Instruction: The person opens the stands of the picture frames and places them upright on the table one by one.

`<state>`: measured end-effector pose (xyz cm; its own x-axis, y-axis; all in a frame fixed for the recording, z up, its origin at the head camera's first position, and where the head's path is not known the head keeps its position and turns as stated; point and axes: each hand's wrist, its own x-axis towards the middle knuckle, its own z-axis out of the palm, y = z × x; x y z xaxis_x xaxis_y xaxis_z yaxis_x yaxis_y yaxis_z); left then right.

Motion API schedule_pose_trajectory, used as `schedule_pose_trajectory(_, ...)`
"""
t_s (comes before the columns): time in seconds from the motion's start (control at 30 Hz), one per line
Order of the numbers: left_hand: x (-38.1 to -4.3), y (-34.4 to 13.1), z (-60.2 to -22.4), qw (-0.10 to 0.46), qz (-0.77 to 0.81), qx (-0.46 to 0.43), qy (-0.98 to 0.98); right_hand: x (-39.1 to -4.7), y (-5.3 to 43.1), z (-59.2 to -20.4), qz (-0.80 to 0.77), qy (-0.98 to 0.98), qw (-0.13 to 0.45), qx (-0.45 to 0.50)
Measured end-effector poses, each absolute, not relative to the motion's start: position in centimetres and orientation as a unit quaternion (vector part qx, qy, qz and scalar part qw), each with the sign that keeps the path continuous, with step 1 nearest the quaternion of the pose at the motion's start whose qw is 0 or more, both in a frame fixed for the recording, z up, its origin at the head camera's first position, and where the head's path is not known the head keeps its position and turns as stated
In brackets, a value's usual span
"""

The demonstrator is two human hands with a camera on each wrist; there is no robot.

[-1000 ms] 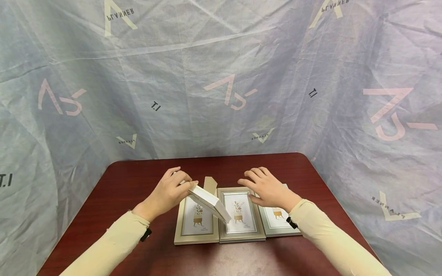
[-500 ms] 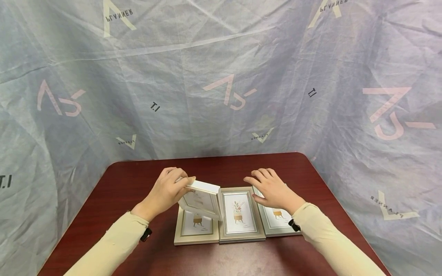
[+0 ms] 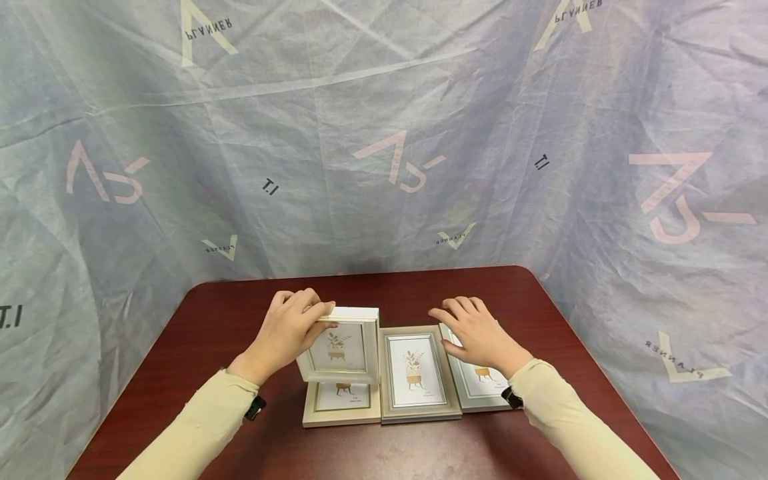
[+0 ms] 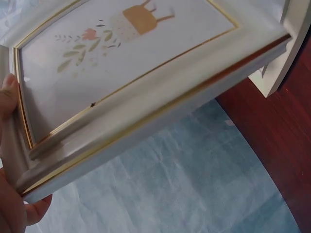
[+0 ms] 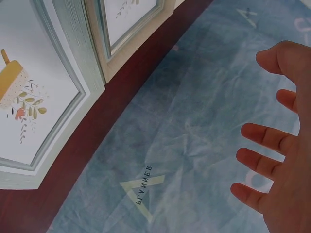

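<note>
My left hand grips a white picture frame with gold trim near its upper left corner. The frame stands nearly upright, its flower-pot picture facing me, and overlaps the upper part of a cream picture frame lying face up. In the left wrist view, thumb and fingers clasp one end of the white picture frame. My right hand hovers with fingers spread and holds nothing. Below it lies a pale green picture frame, partly hidden by the hand. Between these two lies a beige picture frame.
The three lying frames form a side-by-side row on a dark red table with rounded far corners. A grey printed cloth hangs behind the table and along both sides. Each wrist wears a black band.
My left hand has turned the white picture frame from a slanted, edge-on pose to nearly upright, its picture now facing me. My right hand has drifted slightly to the right.
</note>
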<state>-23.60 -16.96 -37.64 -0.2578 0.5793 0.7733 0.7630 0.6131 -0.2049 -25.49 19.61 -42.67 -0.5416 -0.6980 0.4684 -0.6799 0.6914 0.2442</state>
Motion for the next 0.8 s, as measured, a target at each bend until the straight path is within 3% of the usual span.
schedule_pose_trajectory(0.8,-23.7,-17.1,-37.5,0.435,-0.108,-0.407,-0.796,-24.7,18.3,-42.6,0.010,-0.872,0.279,0.402)
